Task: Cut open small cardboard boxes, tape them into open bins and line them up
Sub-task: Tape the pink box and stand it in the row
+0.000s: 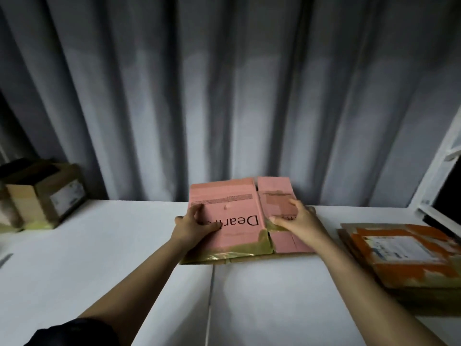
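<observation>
Pink cardboard box [237,216], flattened, lay on the white table [99,258] straight ahead of the person, at the far edge against the grey curtain [224,96], with both arms reaching out to it about equally. Its long axis ran left to right across the view, so each hand covered one end: the left hand [193,227] gripped the left edge, thumb on top and fingers curled under, and the right hand [295,218] rested on the right panel with fingers spread and fairly straight, pressing down near a torn paper label. Neither hand was clearly nearer; the left had the firmer hold. The box looked worn, its pink face printed with large black lettering read upside down from here, a crease or slit dividing the wide left panel from the narrow right one, and yellowish tape [224,253] wrinkled along the near edge and at that seam. To the right, well apart, lay a stack of flattened orange-and-brown boxes [399,255]; far left stood a taped brown box [47,196]. Opening it up would likely mean lifting from the left grip.
</observation>
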